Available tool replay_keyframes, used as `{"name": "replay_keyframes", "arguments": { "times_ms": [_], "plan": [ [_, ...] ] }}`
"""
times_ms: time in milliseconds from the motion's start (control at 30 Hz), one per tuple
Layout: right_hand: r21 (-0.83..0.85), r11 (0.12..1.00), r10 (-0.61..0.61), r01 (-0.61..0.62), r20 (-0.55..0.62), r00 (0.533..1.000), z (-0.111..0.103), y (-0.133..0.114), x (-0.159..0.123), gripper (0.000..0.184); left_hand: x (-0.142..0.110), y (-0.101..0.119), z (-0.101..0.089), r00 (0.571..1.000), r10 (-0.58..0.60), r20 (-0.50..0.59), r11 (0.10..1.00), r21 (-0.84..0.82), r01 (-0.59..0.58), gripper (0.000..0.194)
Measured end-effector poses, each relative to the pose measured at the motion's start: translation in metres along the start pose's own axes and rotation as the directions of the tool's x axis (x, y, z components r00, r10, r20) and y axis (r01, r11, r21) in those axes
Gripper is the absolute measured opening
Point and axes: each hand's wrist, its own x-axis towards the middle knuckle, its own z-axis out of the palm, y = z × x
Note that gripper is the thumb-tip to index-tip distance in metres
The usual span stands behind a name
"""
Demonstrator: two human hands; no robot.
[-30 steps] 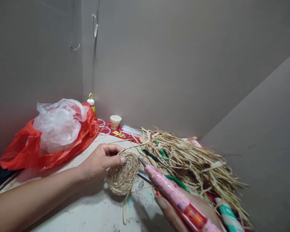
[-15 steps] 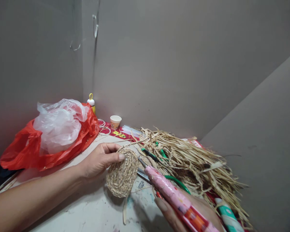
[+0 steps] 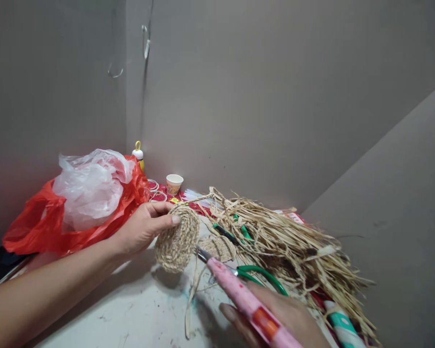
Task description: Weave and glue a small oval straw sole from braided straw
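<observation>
My left hand (image 3: 145,226) pinches the upper edge of an oval coil of braided straw (image 3: 177,241), raised slightly above the table, with thumb on its face. A loose straw tail (image 3: 189,309) hangs below. My right hand (image 3: 275,314) is wrapped round a pink stick-shaped tool (image 3: 235,290) with a dark metal tip, whose exact kind I cannot make out. That tip points at the coil's right side; whether it touches is unclear. Behind the tool lie green-handled scissors (image 3: 268,275), partly covered. A second woven straw piece (image 3: 217,247) rests on the table beyond the tip.
A heap of dry straw (image 3: 290,241) spreads along the right, with another green-handled tool (image 3: 235,234) partly in it. At the back stand a paper cup (image 3: 174,184) and a bottle (image 3: 138,155). Red and clear plastic bags (image 3: 90,193) fill the left. A green-and-white tube (image 3: 342,321) lies front right.
The coil in my left hand has shifted a little left and up. The pink tool has moved left and down, uncovering more of the scissors and the second woven piece.
</observation>
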Motion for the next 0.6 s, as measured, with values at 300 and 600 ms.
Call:
{"name": "replay_keyframes", "arguments": {
  "times_ms": [300,600],
  "plan": [
    [-0.036,0.993,0.116,-0.112,0.457,0.882,-0.004,0.003,0.008,0.009,-0.015,0.022,0.009,0.939,0.306,0.16,0.715,0.613,-0.337,0.01],
    [0.032,0.989,-0.13,0.146,-0.296,0.946,-0.049,-0.007,0.034,0.037,-0.032,0.017,0.026,0.838,0.333,0.432,0.466,0.698,-0.544,0.013]
  ]
}}
